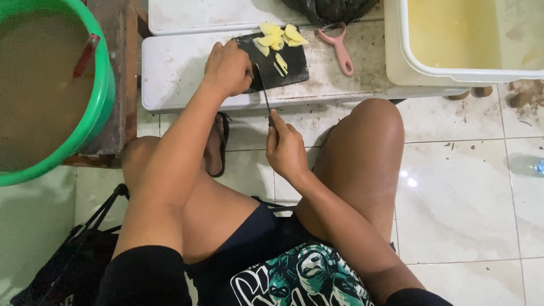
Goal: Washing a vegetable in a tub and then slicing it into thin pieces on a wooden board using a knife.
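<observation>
The left hand (228,68) hid whatever it pressed on the black cutting board (286,71); frame edges cropped the green bucket (96,107) and white tub (396,56)

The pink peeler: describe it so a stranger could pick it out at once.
Start at the low white bench in front of the seated person, where a black cutting board holds pale yellow slices. Just right of that board, short of the cream tub, lies the pink peeler. It is the only pink thing there, with a forked head and a rounded handle.

The person wears black sleeves (144,277), dark shorts (249,235) and a teal-and-white printed black shirt (303,277).
</observation>
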